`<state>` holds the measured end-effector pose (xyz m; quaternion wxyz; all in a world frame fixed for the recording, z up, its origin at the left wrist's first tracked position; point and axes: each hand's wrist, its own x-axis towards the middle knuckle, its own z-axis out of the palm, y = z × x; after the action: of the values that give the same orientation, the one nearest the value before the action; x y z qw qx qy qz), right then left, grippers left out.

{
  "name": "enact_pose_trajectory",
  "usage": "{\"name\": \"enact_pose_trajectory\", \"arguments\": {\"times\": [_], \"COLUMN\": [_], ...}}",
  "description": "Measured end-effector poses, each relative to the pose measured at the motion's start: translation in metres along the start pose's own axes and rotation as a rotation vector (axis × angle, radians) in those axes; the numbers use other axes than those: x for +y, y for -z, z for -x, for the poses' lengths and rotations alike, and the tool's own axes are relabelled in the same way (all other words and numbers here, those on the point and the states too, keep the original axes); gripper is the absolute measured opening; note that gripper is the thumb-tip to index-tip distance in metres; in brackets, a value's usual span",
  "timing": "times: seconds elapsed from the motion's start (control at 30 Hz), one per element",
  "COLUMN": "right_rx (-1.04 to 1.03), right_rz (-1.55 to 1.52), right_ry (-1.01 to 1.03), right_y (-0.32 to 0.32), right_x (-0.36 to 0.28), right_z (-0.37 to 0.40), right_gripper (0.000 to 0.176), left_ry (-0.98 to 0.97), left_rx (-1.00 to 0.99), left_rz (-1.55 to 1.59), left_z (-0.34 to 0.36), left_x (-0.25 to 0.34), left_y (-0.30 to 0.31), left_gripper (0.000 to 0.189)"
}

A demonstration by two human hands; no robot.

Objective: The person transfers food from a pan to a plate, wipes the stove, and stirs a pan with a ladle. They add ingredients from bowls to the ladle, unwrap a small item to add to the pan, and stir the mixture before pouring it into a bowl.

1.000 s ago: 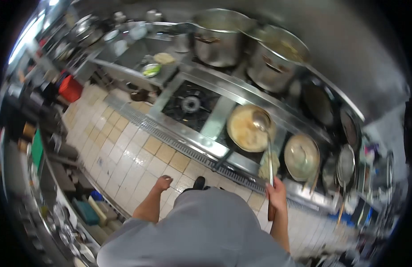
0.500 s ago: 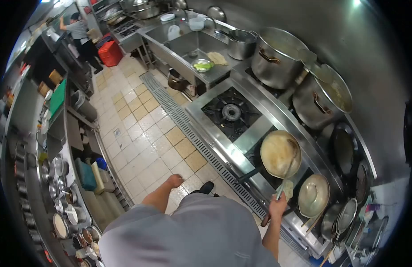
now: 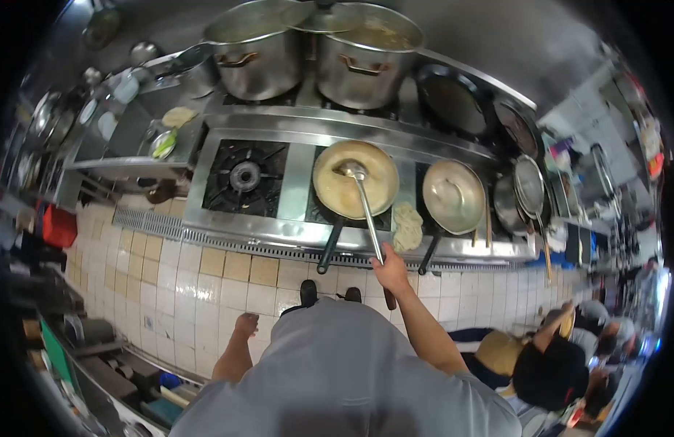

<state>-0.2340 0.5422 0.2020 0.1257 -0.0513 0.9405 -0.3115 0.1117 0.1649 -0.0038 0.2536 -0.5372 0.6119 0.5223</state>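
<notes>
My right hand [image 3: 390,269] is wrapped round the long metal handle of a ladle [image 3: 364,200], whose brown grip end sticks out below the fist. The ladle's bowl rests in a frying pan [image 3: 392,162] on the stove, in pale, creamy-looking contents [image 3: 340,194]. The pan's black handle [image 3: 329,247] points toward me, untouched. Down by my left side, over the floor, hangs my left hand [image 3: 246,325], fingers loosely bent and nothing visible in it. Just right of the pan lies a crumpled pale cloth [image 3: 407,227].
A second pan [image 3: 453,198] sits to the right, with a strainer [image 3: 528,186] beyond it. Two large stockpots [image 3: 255,69] [image 3: 366,76] stand behind. Left are a bare burner [image 3: 243,176] and a sink [image 3: 133,142]. Other people [image 3: 548,368] are at the lower right.
My view has swung right to face the stove. The ladle's bowl now shows plainly in the pan. My right hand keeps its hold; my left still hangs low.
</notes>
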Motion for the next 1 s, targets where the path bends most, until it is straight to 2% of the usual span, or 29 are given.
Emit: {"name": "enact_pose_trajectory", "arguments": {"times": [0.1, 0.23, 0.43, 0.5, 0.53, 0.57, 0.6, 0.63, 0.67, 0.73, 0.77, 0.8, 0.87, 0.93, 1.0], "right_rx": [-0.123, 0.044, 0.161, 0.25, 0.314, 0.391, 0.474, 0.575, 0.655, 0.505, 0.446, 0.477, 0.273, -0.013, -0.138], "right_rz": [-0.048, -0.112, -0.257, -0.31, -0.308, -0.278, -0.247, -0.209, -0.211, -0.068, -0.058, -0.071, -0.05, 0.13, 0.127], "right_ry": [-0.057, -0.039, -0.112, -0.152, -0.195, -0.209, -0.23, -0.275, -0.329, -0.515, -0.65, -0.665, -0.654, -0.621, -0.782], "right_y": [0.018, 0.018, 0.053, 0.07, 0.072, 0.072, 0.07, 0.067, 0.064, 0.058, 0.061, 0.057, 0.022, -0.013, -0.076], "right_x": [-0.013, 0.007, 0.028, 0.033, 0.045, 0.064, 0.085, 0.106, 0.129, 0.166, 0.173, 0.191, 0.256, 0.32, 0.407], "right_z": [0.009, 0.028, 0.1, 0.13, 0.142, 0.154, 0.168, 0.181, 0.196, 0.221, 0.234, 0.248, 0.279, 0.313, 0.356], "right_gripper": [0.07, 0.07, 0.059, 0.048, 0.048, 0.044, 0.041, 0.028, 0.028, 0.019, 0.026, 0.026, 0.029, 0.028, 0.028], "left_ry": [-0.133, -0.255, -0.342, -0.409, -0.667, -0.956, -0.651, -0.409, -0.461, -0.448, -0.626, -0.813, -0.863, -0.845, -0.736], "left_rx": [-0.046, -0.088, -0.156, -0.336, -0.424, -0.46, -0.367, -0.316, -0.36, -0.335, -0.332, -0.294, -0.276, -0.247, -0.235], "left_rz": [-0.014, -0.01, -0.371, -0.532, -0.752, -0.936, -0.88, -0.554, -0.624, -0.509, -0.708, -0.897, -0.925, -0.919, -0.837], "left_z": [-0.025, -0.049, -0.069, -0.103, -0.168, -0.201, -0.138, -0.065, -0.059, -0.071, -0.115, -0.144, -0.135, -0.115, -0.075], "left_x": [0.058, 0.119, 0.163, 0.16, 0.139, 0.13, 0.155, 0.178, 0.187, 0.172, 0.164, 0.158, 0.158, 0.157, 0.159], "left_y": [0.014, 0.019, -0.007, -0.016, -0.021, -0.028, -0.043, -0.057, -0.081, -0.078, -0.081, -0.086, -0.085, -0.094, -0.105], "left_gripper": [0.032, 0.034, 0.03, 0.031, 0.03, 0.03, 0.025, 0.022, 0.022, 0.027, 0.03, 0.033, 0.033, 0.033, 0.033]}}
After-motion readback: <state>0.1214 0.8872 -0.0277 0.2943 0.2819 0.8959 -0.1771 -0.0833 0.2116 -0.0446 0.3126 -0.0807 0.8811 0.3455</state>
